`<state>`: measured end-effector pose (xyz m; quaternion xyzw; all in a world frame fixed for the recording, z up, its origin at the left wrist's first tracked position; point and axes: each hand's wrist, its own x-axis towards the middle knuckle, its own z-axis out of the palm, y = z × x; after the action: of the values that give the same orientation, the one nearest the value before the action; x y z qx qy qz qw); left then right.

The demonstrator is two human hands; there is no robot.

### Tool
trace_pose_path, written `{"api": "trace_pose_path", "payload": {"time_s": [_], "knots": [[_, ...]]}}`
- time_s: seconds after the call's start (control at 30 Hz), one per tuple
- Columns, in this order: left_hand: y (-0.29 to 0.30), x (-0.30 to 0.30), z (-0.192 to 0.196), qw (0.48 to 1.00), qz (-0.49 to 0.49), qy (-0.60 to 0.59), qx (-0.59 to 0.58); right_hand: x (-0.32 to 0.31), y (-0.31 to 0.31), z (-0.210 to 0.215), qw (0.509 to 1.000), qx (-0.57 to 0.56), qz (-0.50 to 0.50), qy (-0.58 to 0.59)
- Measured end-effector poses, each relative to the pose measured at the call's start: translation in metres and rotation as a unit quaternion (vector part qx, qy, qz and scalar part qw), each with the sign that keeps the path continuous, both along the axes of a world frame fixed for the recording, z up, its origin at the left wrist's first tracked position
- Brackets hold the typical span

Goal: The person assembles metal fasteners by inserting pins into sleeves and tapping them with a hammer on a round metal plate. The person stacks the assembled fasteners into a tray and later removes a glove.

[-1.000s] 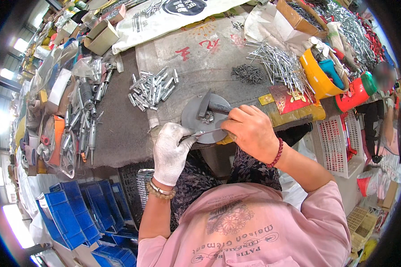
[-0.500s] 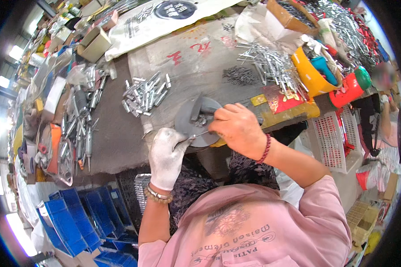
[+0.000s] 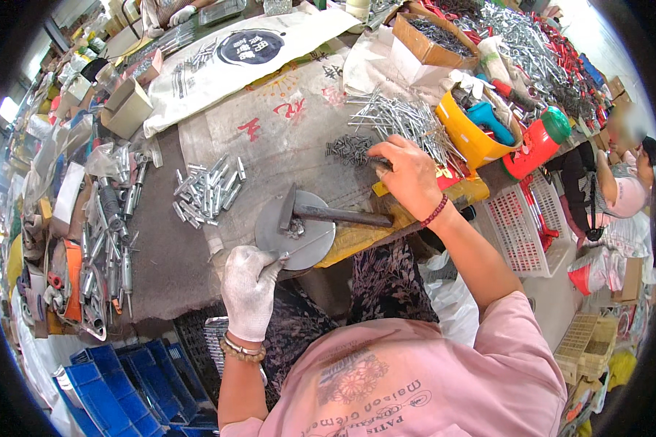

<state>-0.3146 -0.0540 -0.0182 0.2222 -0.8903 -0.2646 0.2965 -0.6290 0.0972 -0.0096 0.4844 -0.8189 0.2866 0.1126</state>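
Note:
My left hand (image 3: 248,293), in a white glove, is closed at the near-left rim of a round grey metal plate (image 3: 267,231). A small metal piece (image 3: 283,256) shows at its pinched thumb and fingertip; most of it is hidden. A hammer (image 3: 342,215) lies across the plate, its head on the plate and its dark handle pointing right. My bare right hand (image 3: 410,178) reaches to the near-right edge of a pile of small dark metal parts (image 3: 348,148). Its thumb and forefinger are apart, and I see nothing held between them.
Silver metal tubes (image 3: 210,191) lie heaped left of the plate. Long silver rods (image 3: 401,124) are piled beyond my right hand, beside a yellow container (image 3: 463,135) and a red bottle (image 3: 536,149). Tools (image 3: 113,211) crowd the left edge. A co-worker (image 3: 623,182) is at far right.
My right hand has left the plate and moved up and right to the dark parts. The hammer's handle is now uncovered. My left hand stays at the plate's rim; the whole view has shifted.

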Motion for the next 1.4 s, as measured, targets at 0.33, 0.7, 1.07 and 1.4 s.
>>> {"api": "trace_pose_path", "payload": {"time_s": [0.33,0.7,1.07,1.4], "knots": [[-0.002,0.000,0.001,1.000,-0.003,-0.007,0.003,-0.007,-0.021,-0.014,0.997,0.018,0.028,0.063],[-0.003,0.000,-0.002,0.999,-0.003,0.012,-0.034,0.093,-0.028,0.011,0.947,-0.074,0.263,-0.172],[-0.002,0.002,-0.002,1.000,0.001,-0.004,-0.012,0.135,-0.035,-0.002,0.955,-0.052,0.262,-0.127],[-0.003,0.003,-0.005,1.000,0.003,0.003,-0.024,0.136,-0.037,-0.001,0.957,-0.048,0.265,-0.103]]}}
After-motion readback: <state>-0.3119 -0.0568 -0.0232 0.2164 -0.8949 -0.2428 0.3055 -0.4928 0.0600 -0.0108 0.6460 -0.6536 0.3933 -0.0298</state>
